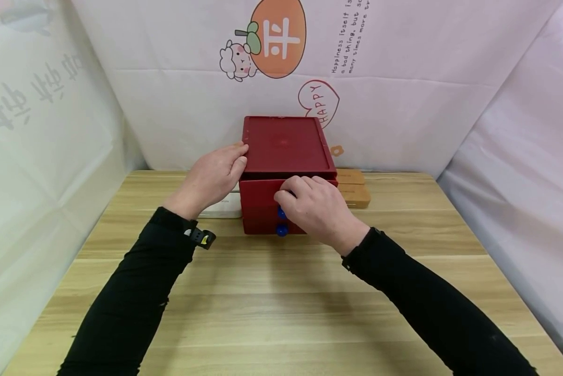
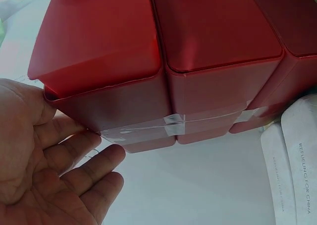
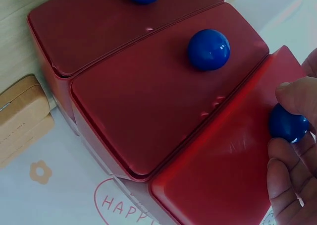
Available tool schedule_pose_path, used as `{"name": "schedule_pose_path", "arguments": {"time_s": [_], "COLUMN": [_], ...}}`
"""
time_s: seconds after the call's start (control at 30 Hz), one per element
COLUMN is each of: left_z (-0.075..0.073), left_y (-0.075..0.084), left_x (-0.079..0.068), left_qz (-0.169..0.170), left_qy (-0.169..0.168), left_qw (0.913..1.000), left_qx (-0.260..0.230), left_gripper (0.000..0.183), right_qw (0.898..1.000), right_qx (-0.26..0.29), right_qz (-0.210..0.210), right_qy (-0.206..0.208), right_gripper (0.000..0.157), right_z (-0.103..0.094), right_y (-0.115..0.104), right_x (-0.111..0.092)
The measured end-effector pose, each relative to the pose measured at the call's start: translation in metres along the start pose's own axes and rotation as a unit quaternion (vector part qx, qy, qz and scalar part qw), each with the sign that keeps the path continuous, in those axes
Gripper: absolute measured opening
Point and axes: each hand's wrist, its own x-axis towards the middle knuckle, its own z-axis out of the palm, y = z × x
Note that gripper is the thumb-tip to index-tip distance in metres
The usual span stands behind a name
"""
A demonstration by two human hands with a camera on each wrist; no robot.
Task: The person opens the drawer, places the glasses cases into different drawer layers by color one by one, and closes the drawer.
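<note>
A red drawer box (image 1: 281,146) with blue round knobs stands at the back of the table. Its top drawer (image 3: 218,160) juts slightly past the drawers below, leaving a narrow gap under the lid. My right hand (image 1: 319,209) pinches the top blue knob (image 3: 289,125) between thumb and fingers. Lower down, the middle knob (image 3: 208,50) and bottom knob (image 1: 282,230) are untouched. My left hand (image 1: 215,175) rests against the box's upper left edge, its fingers extended rather than wrapped around it. In the left wrist view, clear tape (image 2: 173,125) crosses the box's side.
White packs (image 1: 224,205) lie at the box's left, partly hidden behind it. Tan packs (image 1: 354,188) lie at its right. A printed white cloth (image 1: 178,94) hangs behind the wooden table (image 1: 262,313), with white cloth on both sides.
</note>
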Motion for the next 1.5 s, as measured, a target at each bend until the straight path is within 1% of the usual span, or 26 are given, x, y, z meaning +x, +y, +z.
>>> {"name": "schedule_pose_path", "arguments": {"time_s": [0.1, 0.33, 0.53, 0.83, 1.23, 1.5], "left_z": [0.000, 0.000, 0.001, 0.002, 0.002, 0.002], "left_y": [0.000, 0.000, 0.000, -0.001, -0.001, 0.000], "left_x": [0.000, -0.001, -0.001, -0.001, -0.001, -0.001], "left_qz": [-0.001, -0.002, -0.002, -0.002, -0.002, -0.005], "left_qy": [-0.001, 0.000, 0.002, 0.002, 0.004, 0.005], "left_qw": [1.0000, 1.0000, 1.0000, 1.0000, 1.0000, 0.9999], "left_qx": [-0.001, -0.005, -0.008, -0.009, -0.009, -0.009], "left_gripper": [0.057, 0.057, 0.057, 0.055, 0.055, 0.056], "right_qw": [1.000, 1.000, 1.000, 1.000, 1.000, 0.999], "right_qx": [0.001, -0.006, 0.000, 0.006, 0.010, 0.001], "right_qz": [0.002, 0.000, 0.004, 0.008, 0.014, 0.011], "right_qy": [0.004, 0.027, 0.017, 0.025, 0.022, 0.038], "right_gripper": [0.018, 0.013, 0.015, 0.015, 0.017, 0.015], "right_z": [0.002, 0.007, 0.010, 0.012, 0.015, 0.017], "right_y": [0.001, 0.005, 0.007, 0.009, 0.011, 0.011], "right_x": [0.001, 0.003, 0.004, 0.005, 0.006, 0.007]}}
